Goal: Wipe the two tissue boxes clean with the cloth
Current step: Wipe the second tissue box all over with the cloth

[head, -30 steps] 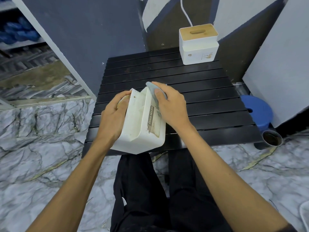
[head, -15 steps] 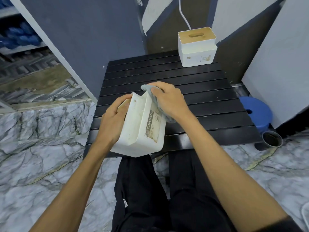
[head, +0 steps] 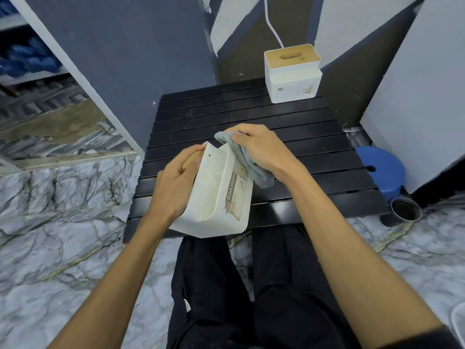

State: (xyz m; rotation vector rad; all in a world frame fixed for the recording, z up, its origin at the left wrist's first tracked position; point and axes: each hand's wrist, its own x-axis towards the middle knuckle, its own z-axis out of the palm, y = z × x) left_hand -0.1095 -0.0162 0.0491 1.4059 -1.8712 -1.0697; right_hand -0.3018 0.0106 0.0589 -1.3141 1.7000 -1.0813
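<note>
I judge I'm partway through. The white plastic tissue box with the "TISSUE HOLDER" label [head: 214, 197] is tipped on its side over the near edge of the black slatted table [head: 314, 157]. Brown marks show on its label and underside, so this one isn't finished. The second white tissue box with a slotted wooden lid [head: 293, 79] stands upright at the table's far right corner, well apart from my hands. I cannot tell whether it has been wiped. My left hand [head: 176, 182] curls round the lid side of the tipped box and holds it tilted. My right hand [head: 261, 147], wrist bent inward, is clenched round the bunched grey cloth [head: 247, 162] and presses it against the box's far upper edge, just beside the label.
</note>
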